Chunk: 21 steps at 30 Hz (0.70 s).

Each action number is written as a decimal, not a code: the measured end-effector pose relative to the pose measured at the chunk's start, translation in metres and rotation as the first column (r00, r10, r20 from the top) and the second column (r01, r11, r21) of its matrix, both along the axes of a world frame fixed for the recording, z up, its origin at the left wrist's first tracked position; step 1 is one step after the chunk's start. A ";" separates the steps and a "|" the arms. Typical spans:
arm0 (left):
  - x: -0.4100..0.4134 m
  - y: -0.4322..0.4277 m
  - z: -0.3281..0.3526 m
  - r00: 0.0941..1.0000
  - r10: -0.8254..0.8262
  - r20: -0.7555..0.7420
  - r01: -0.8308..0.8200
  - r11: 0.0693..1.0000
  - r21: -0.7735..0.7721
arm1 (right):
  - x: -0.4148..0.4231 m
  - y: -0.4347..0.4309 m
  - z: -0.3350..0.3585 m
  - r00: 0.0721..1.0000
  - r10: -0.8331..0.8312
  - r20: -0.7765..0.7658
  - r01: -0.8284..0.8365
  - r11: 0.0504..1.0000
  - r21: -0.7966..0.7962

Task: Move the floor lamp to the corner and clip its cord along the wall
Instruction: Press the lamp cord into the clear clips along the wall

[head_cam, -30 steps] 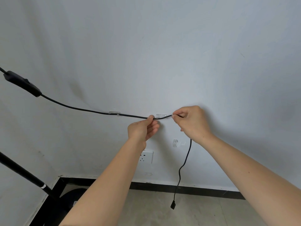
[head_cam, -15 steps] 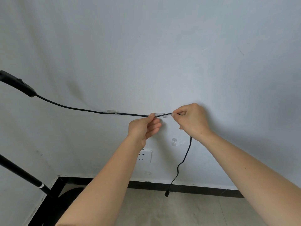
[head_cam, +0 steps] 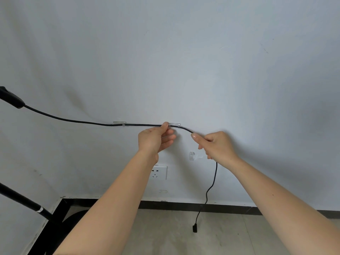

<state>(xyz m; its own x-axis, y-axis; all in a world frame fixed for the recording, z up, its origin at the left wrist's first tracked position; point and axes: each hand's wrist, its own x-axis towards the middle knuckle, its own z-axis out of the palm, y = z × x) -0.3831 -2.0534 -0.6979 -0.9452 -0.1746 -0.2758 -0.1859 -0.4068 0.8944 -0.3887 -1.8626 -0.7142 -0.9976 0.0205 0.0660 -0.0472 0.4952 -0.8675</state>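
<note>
A thin black cord point(head_cam: 73, 120) runs from an inline switch point(head_cam: 11, 98) at the far left along the white wall. It passes a clear clip point(head_cam: 119, 123) and a second clear clip point(head_cam: 174, 124). My left hand point(head_cam: 156, 138) pinches the cord just left of the second clip. My right hand point(head_cam: 216, 145) grips the cord right of and below that clip. From my right hand the cord hangs down to a small black plug point(head_cam: 195, 228) above the floor. A third clear clip point(head_cam: 191, 155) sits lower on the wall, with no cord in it. The lamp's black pole point(head_cam: 22, 200) leans in at lower left.
A white wall socket point(head_cam: 159, 172) sits below my left hand. A black skirting strip point(head_cam: 184, 206) runs along the wall's foot above a grey floor point(head_cam: 174, 236). The lamp's round black base point(head_cam: 71, 220) rests in the corner at lower left.
My right hand has moved down and to the right, bending the cord downward after the second clip. The cord now sits in that clip. The hanging plug has swung right.
</note>
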 end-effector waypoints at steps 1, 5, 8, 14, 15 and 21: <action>0.000 0.000 0.000 1.000 0.001 -0.001 -0.001 1.000 -0.001 | 0.001 0.006 -0.007 0.999 -0.011 0.042 0.013 0.999 -0.036; 0.000 0.002 -0.002 1.000 0.009 -0.017 -0.009 1.000 -0.002 | 0.010 0.026 -0.040 0.973 -0.022 0.230 0.062 0.984 -0.165; -0.001 0.003 -0.004 0.999 0.031 -0.028 -0.031 1.000 -0.005 | 0.018 0.039 -0.066 0.945 -0.039 0.326 0.122 0.964 -0.238; -0.002 0.006 -0.009 0.996 0.058 -0.062 -0.059 0.998 -0.013 | 0.034 0.052 -0.111 0.919 -0.139 0.370 0.215 0.961 -0.174; -0.003 0.007 -0.011 0.996 0.063 -0.068 -0.064 0.998 -0.016 | 0.035 0.051 -0.118 0.920 -0.142 0.364 0.224 0.956 -0.192; -0.002 0.007 -0.012 0.994 0.048 -0.103 -0.050 0.999 -0.018 | 0.034 0.032 -0.131 0.922 -0.174 0.346 0.300 0.887 -0.352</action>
